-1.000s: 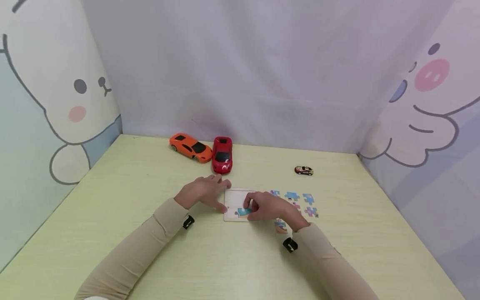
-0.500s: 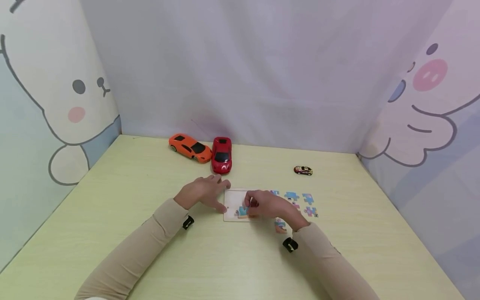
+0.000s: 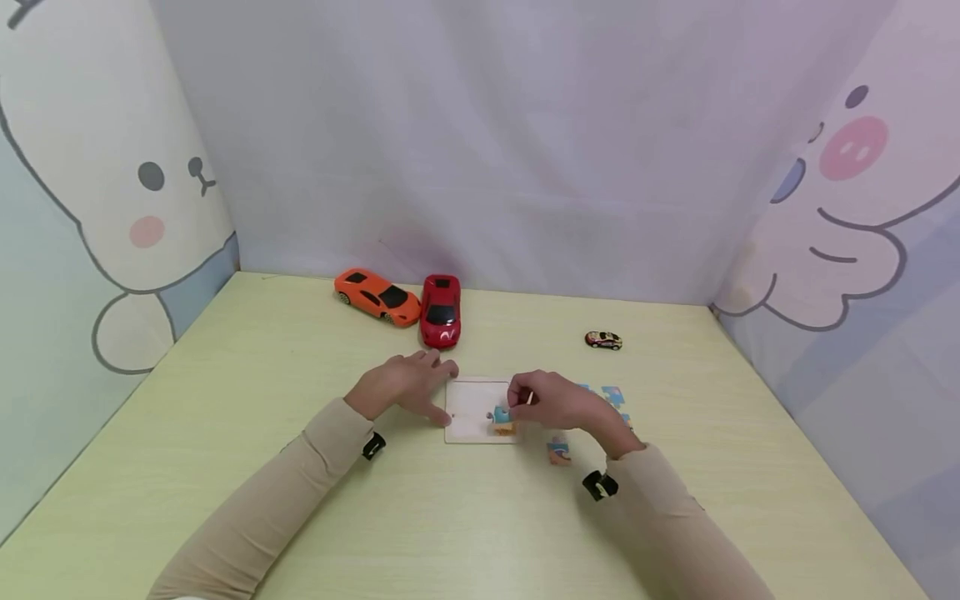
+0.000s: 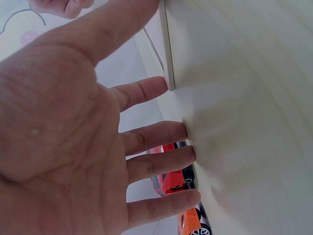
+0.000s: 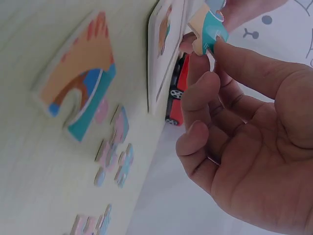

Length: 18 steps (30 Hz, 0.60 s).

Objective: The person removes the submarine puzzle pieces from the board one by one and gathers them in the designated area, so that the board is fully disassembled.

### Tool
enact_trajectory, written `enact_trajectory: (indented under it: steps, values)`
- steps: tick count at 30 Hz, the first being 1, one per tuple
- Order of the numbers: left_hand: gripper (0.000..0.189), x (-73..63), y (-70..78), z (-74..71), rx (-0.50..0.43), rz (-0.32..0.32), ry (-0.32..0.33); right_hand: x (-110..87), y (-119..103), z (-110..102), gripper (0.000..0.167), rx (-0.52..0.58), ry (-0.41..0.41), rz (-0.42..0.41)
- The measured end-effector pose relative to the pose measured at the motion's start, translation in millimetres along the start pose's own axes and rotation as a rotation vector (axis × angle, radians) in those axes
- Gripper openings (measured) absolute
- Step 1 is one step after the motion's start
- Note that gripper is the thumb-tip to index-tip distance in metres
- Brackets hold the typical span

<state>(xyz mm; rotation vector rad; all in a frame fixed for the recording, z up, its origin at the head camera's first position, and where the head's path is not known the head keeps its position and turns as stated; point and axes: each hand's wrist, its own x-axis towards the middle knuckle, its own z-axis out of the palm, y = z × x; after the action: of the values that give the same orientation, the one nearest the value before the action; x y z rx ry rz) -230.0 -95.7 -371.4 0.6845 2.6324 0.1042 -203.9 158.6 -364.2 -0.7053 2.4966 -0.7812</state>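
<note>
My right hand (image 3: 558, 402) pinches a teal and tan jigsaw piece (image 5: 210, 30) between thumb and fingertips, tilted above the puzzle board's right side. The pale, shallow-rimmed puzzle board (image 3: 468, 400) lies flat on the table. In the right wrist view, a brown-and-teal patch (image 5: 165, 34) shows inside its rim, partly under the held piece in the head view. At the board's left edge rests my left hand (image 3: 405, 385), fingers spread, with thumb and index finger (image 4: 144, 93) at the rim. A loose tan, blue and teal piece (image 5: 80, 73) lies right of the board.
Several more loose jigsaw pieces (image 3: 613, 395) lie to the right, partly hidden by the right hand. Behind the board stand an orange toy car (image 3: 377, 297) and a red toy car (image 3: 441, 312). A small toy car (image 3: 603, 340) sits at the back right.
My right hand has moved right and slightly up from the board's lower part, carrying the teal and tan jigsaw piece. My left hand stays at the board's left edge.
</note>
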Motion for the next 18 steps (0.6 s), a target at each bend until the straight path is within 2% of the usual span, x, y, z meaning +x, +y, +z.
enact_trajectory:
  steps: [7,15,18]
  values:
    - [0.075,1.7,-0.9,0.5,-0.005,0.004,-0.005,-21.2,20.8,-9.2,0.009,-0.01,0.009,-0.007]
    - [0.075,5.4,-2.7,1.3,-0.005,-0.005,-0.007,-48.6,41.0,-20.0,0.009,-0.005,0.008,0.066]
    - [0.075,5.5,-3.3,0.5,-0.007,-0.007,-0.005,-59.5,48.7,-23.6,0.009,-0.008,-0.006,0.059]
